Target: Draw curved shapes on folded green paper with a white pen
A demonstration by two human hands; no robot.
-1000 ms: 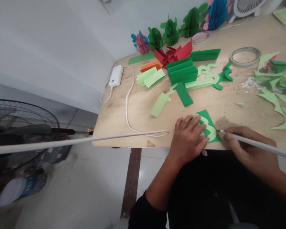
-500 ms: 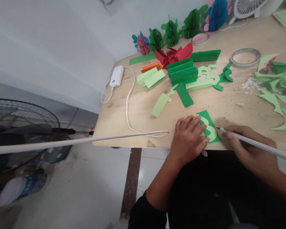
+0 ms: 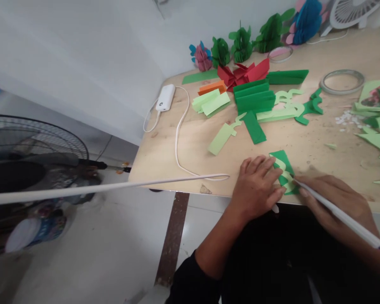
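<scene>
In the head view, the left hand (image 3: 255,185) lay right of centre in the lower half of the frame, palm down, its fingers extended and narrowly spaced, their tips over the left side of the cutout (image 3: 289,181) and the card (image 3: 288,166). The pale green, wavy cutout lay on top of the dark green card, near the table's front edge, between the two hands. The right hand (image 3: 342,207), at the lower right, held the pen (image 3: 338,213) between thumb and fingers; the pen slanted, its dark tip at the right side of the cutout, though contact could not be told. Beyond the hands, towards the upper middle of the frame, the table (image 3: 164,160) bore a green stack (image 3: 255,101), red paper (image 3: 256,72), orange paper (image 3: 213,88) and pale strips (image 3: 210,102). Folded paper figures (image 3: 240,46) stood along the wall behind them. A large ring (image 3: 342,91) lay at the upper right, with scraps (image 3: 375,141) below it at the right edge and white bits (image 3: 346,118) just beside them. Left of the papers, a power bank (image 3: 166,98) lay on the table, with a white cable (image 3: 177,139) running down from it. A floor fan (image 3: 34,139) showed at the left edge.
</scene>
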